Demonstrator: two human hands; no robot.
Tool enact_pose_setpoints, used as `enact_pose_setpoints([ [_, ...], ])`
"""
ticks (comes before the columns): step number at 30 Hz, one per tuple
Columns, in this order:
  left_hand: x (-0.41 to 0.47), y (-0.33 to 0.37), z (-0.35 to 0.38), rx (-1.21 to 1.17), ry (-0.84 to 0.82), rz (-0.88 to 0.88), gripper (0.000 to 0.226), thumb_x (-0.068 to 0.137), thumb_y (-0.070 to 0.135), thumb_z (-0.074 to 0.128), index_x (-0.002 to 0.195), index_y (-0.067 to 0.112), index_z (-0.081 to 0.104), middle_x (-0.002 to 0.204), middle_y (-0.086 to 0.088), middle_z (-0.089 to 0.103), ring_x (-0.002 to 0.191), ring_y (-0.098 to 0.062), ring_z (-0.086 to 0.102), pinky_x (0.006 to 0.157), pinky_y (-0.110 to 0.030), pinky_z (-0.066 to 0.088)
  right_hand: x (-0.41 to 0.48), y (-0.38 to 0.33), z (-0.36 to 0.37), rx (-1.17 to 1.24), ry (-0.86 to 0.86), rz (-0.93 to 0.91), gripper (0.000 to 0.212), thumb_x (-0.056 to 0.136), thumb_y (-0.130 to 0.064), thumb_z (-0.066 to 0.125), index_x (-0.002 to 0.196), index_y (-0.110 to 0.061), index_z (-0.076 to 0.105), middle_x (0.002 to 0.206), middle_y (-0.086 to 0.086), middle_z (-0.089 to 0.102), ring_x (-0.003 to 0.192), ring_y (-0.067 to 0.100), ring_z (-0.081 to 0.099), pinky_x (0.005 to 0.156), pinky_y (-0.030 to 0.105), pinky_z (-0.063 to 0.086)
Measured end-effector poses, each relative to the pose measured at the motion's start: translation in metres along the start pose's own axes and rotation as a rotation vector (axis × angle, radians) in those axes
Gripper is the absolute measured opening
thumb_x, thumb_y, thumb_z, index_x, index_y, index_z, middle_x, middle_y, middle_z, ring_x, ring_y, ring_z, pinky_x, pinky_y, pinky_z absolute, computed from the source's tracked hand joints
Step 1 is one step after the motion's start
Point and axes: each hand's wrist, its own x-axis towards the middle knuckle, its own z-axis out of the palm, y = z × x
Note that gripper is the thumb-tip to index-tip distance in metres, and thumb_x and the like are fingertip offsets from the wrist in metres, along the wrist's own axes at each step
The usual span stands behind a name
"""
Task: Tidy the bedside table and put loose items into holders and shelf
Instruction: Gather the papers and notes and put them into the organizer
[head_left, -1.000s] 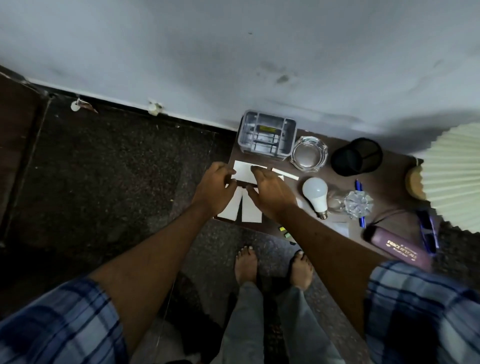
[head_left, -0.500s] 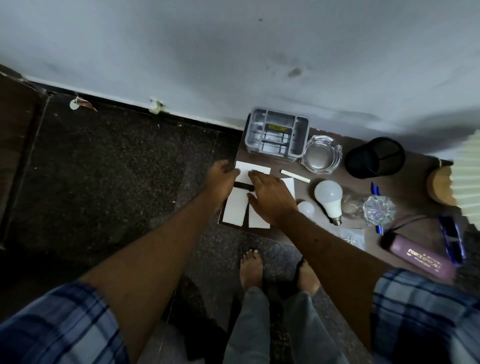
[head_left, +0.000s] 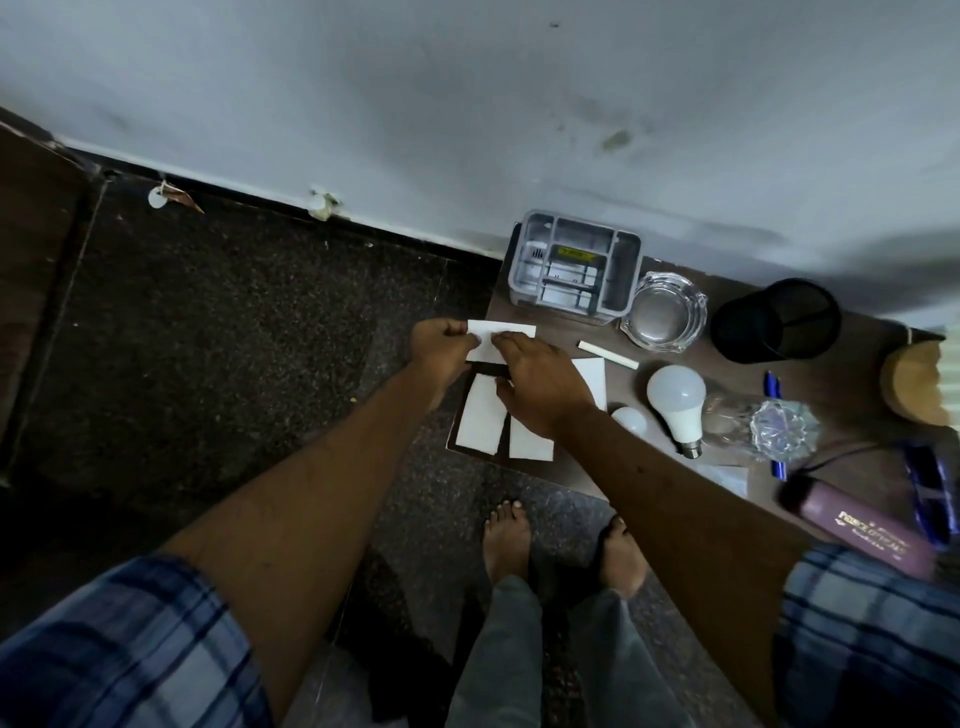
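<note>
One white card is pinched at its near edge by the left hand and right hand, over the bedside table's left end, near the grey organiser; three more cards lie beneath the hands; two bulbs lie rightward.

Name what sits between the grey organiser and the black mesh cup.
The clear glass ashtray sits between the grey organiser and the black mesh cup, as the head view shows.
</note>
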Motion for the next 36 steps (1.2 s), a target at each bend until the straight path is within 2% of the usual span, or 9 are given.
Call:
enact_pose_setpoints([
  [9,-0.037,-0.004,-0.013,-0.228,-0.05,-0.055,0.024,0.092,0.0,0.065,0.115,-0.005,0.064,0.117,-0.022,0.067,0.092,-0.024,0.069,0.065,-0.025,0.062,-0.028,-0.006,-0.016,0.406,0.258,0.211,0.048,0.094,-0.023,0.066,0.138,-0.01,0.052,0.137,0.01,0.057,0.126,0.026,0.053,0.105,0.039,0.047],
  [14,-0.068,-0.001,-0.015,-0.399,-0.079,-0.114,0.01,0.091,-0.002,0.066,0.101,-0.002,0.065,0.104,-0.017,0.07,0.086,-0.021,0.071,0.064,-0.026,0.061,-0.046,-0.019,-0.035,0.872,0.417,0.51,0.034,0.086,-0.03,0.079,0.113,-0.018,0.063,0.098,-0.014,0.069,0.091,0.001,0.065,0.091,0.034,0.056],
  [17,-0.085,0.005,-0.008,-0.506,-0.113,-0.127,0.017,0.09,-0.003,0.066,0.106,-0.002,0.062,0.099,-0.018,0.071,0.081,-0.02,0.072,0.067,-0.028,0.062,-0.054,-0.024,-0.048,1.337,0.414,0.671,0.044,0.085,-0.025,0.081,0.12,-0.005,0.064,0.102,0.01,0.075,0.092,0.022,0.072,0.086,0.039,0.06],
  [19,-0.094,0.01,-0.001,-0.58,-0.135,-0.129,0.015,0.09,-0.003,0.066,0.103,0.0,0.061,0.104,-0.02,0.072,0.084,-0.022,0.073,0.073,-0.029,0.063,-0.058,-0.028,-0.059,1.489,0.415,0.652,0.034,0.087,-0.019,0.078,0.115,-0.003,0.065,0.098,0.018,0.075,0.082,0.024,0.07,0.079,0.037,0.06],
  [22,-0.102,0.022,0.012,-0.637,-0.187,-0.111,0.013,0.089,-0.003,0.067,0.098,0.004,0.062,0.104,-0.018,0.074,0.086,-0.022,0.075,0.079,-0.031,0.062,-0.057,-0.026,-0.08,1.501,0.48,0.599,0.022,0.092,-0.015,0.072,0.107,0.0,0.065,0.087,0.015,0.07,0.075,0.022,0.066,0.066,0.032,0.059],
  [27,-0.106,0.048,0.03,-0.618,-0.254,-0.043,0.014,0.088,-0.005,0.067,0.089,0.009,0.064,0.096,-0.014,0.075,0.083,-0.02,0.075,0.081,-0.033,0.062,-0.045,-0.005,-0.118,1.318,0.536,0.512,0.01,0.091,-0.008,0.071,0.099,-0.014,0.07,0.085,0.003,0.073,0.076,0.016,0.072,0.072,0.038,0.062],
  [29,-0.106,0.059,0.034,-0.515,-0.24,0.0,0.018,0.089,-0.004,0.065,0.097,0.013,0.067,0.099,-0.013,0.075,0.086,-0.021,0.074,0.083,-0.034,0.06,-0.039,0.007,-0.131,1.159,0.54,0.461,0.013,0.09,-0.005,0.071,0.103,-0.005,0.073,0.086,0.005,0.075,0.075,0.013,0.073,0.07,0.036,0.063],
  [31,-0.103,0.074,0.041,-0.294,-0.19,0.092,0.025,0.09,0.002,0.064,0.11,0.015,0.069,0.109,-0.011,0.074,0.097,-0.022,0.071,0.087,-0.034,0.057,-0.032,0.019,-0.144,0.971,0.538,0.398,0.014,0.089,-0.007,0.072,0.102,-0.004,0.074,0.091,0.01,0.076,0.081,0.021,0.073,0.076,0.04,0.062],
  [36,-0.088,0.125,0.058,-0.081,-0.134,0.304,0.031,0.091,0.0,0.062,0.121,0.005,0.066,0.113,-0.015,0.072,0.104,-0.03,0.07,0.09,-0.039,0.059,-0.015,0.039,-0.169,0.568,0.568,0.218,0.01,0.089,-0.019,0.071,0.097,-0.019,0.076,0.088,-0.003,0.074,0.067,0.002,0.061,0.057,0.002,0.04],
])
